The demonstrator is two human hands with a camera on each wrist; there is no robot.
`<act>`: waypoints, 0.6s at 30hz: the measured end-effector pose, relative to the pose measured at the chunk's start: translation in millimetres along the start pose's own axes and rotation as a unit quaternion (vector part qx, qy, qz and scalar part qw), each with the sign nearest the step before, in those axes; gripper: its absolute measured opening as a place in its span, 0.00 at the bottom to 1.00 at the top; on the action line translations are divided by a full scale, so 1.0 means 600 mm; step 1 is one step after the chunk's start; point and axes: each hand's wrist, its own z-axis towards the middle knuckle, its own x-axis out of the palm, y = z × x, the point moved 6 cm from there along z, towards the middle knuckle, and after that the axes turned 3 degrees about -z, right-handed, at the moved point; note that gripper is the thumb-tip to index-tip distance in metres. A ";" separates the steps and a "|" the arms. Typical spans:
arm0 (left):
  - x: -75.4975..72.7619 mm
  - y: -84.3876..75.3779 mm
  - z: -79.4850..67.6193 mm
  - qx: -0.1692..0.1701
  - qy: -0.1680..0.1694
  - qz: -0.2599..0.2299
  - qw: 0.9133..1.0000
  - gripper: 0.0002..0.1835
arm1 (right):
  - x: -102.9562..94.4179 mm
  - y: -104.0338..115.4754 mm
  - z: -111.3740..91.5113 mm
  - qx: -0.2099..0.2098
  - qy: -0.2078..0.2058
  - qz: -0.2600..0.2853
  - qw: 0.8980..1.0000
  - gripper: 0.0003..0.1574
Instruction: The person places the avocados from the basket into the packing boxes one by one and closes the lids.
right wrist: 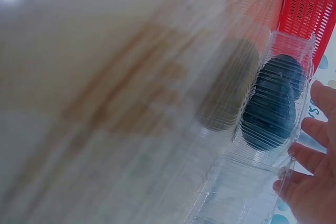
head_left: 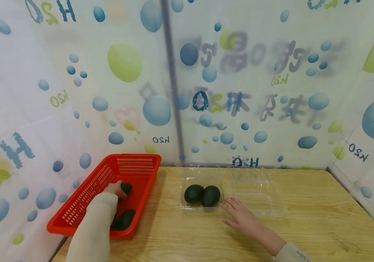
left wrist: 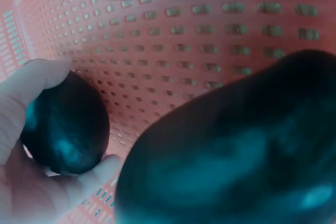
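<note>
My left hand point(head_left: 116, 189) reaches into the red plastic basket point(head_left: 141, 156). Its thumb and fingers grip a dark avocado point(left wrist: 68, 124), whose end point(head_left: 126, 187) shows past the hand from above. Other dark avocados lie in the basket, one point(head_left: 125, 219) near its front and a large one point(left wrist: 236, 150) close to the left wrist camera. Two avocados point(head_left: 194, 194) sit side by side in a clear plastic clamshell box point(head_left: 184, 206) with its lid raised at the back. Beside that box's right front corner, my right hand point(head_left: 242, 218) has its fingers spread and extended, holding nothing.
Joined on the right is another clear plastic box section point(head_left: 255, 194) with nothing visible in it. Everything stands on a wood-grain table point(head_left: 321, 218). A printed curtain point(head_left: 255, 83) with blue and green spots hangs along the table's back edge.
</note>
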 end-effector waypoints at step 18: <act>0.002 0.008 -0.003 -0.003 0.002 -0.011 1.000 0.38 | -0.002 0.001 -0.001 0.009 0.013 0.007 1.000 0.29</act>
